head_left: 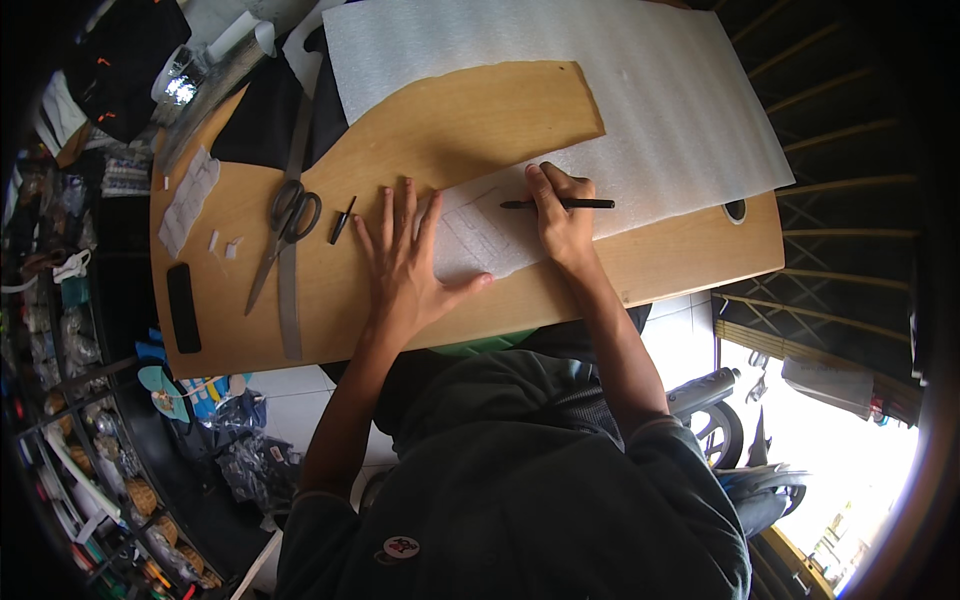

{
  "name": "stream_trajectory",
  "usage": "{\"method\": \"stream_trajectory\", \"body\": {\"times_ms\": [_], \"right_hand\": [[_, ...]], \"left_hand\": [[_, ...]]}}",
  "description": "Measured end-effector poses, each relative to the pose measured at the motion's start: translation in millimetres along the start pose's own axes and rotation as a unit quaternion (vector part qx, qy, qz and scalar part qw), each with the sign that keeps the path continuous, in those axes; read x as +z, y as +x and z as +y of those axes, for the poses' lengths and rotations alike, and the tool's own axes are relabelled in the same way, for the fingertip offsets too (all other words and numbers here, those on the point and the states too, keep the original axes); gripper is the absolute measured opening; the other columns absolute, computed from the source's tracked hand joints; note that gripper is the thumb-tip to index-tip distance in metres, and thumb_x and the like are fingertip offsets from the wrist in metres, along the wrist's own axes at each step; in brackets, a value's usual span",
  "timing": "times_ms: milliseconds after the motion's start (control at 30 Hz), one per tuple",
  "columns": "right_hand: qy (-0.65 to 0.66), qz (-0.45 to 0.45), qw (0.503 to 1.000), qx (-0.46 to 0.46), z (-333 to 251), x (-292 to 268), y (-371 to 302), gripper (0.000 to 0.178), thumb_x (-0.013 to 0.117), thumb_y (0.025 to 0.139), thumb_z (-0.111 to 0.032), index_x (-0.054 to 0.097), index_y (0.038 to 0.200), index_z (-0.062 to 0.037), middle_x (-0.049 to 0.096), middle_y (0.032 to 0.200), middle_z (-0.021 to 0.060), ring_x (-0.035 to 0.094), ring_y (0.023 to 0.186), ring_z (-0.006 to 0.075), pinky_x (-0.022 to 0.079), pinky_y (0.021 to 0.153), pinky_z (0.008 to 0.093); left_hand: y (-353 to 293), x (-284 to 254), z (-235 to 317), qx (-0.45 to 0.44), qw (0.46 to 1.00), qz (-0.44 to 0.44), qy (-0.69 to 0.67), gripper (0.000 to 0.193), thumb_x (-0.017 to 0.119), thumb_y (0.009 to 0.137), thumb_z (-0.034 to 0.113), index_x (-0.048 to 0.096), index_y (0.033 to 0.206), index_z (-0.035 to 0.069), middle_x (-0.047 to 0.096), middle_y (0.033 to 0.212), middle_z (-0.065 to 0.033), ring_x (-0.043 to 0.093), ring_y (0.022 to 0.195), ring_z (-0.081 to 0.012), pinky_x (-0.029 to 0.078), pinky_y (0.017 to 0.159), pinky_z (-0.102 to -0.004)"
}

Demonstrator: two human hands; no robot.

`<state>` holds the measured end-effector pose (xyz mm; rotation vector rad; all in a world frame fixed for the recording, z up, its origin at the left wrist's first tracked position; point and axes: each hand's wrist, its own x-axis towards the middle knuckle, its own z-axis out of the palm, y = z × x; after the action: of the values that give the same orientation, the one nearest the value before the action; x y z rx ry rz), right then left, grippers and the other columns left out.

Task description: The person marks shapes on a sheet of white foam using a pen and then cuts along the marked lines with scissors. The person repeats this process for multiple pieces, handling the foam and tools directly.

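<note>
A large white foam sheet [660, 120] covers the far and right side of the wooden table [690, 255]. Its narrow near strip reaches between my hands and bears a faint angular outline [478, 228]. My left hand [405, 265] lies flat at the left end of that strip, fingers spread, thumb on the foam. In my right hand [565, 215] is a black pen [590, 204], gripped between thumb and fingers. The pen's tip points left, close to the outline; I cannot tell whether it touches. Beside my left hand lies what looks like a black pen cap [341, 224].
Black-handled scissors [291, 215] rest across a long metal ruler [289, 310] on the left. Further left are a crumpled paper piece [190, 205] and a black phone-like slab [184, 308]. Black fabric [255, 125] lies at the back. Packed shelves [100, 440] stand at left, a folding gate [840, 200] at right.
</note>
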<state>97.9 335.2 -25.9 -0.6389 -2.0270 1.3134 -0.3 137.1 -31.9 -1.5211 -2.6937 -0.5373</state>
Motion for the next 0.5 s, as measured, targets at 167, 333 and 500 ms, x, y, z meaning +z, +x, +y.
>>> {"method": "stream_trajectory", "body": {"times_ms": [167,333,500], "right_hand": [[0.012,-0.029,1.000,0.005,-3.4,-2.6,1.7,0.036,0.059,0.100,-0.019,0.058,0.071,0.0032,0.061,0.060,0.0168,0.052,0.048,0.0263,0.042,0.053,0.0381],[-0.005,-0.030,1.000,0.006,-3.3,-0.6,1.4,0.037,0.059,0.100,-0.019,0.057,0.071,0.0039,0.060,0.059,0.0177,0.049,0.048,0.0263,0.042,0.053,0.0380],[0.028,0.027,0.999,0.035,2.7,-0.8,-1.3,0.041,0.058,0.101,-0.022,0.060,0.068,0.0027,0.044,0.051,0.0062,0.042,0.049,0.0135,0.033,0.050,0.0341]], "left_hand": [[0.2,-0.3,-0.2,0.002,1.000,0.001,0.003,0.116,0.078,0.067,0.068,0.033,0.155,0.008,0.023,0.165,-0.0223,0.015,0.154,-0.0418,0.008,0.116,-0.0728],[-0.2,-0.3,-0.5,0.000,1.000,-0.001,0.003,0.116,0.078,0.067,0.068,0.033,0.155,0.008,0.023,0.164,-0.0224,0.016,0.154,-0.0420,0.008,0.116,-0.0730],[0.2,-0.5,-0.6,0.001,1.000,-0.003,0.002,0.117,0.079,0.066,0.067,0.033,0.156,0.008,0.022,0.165,-0.0224,0.016,0.154,-0.0421,0.009,0.116,-0.0733]]}}
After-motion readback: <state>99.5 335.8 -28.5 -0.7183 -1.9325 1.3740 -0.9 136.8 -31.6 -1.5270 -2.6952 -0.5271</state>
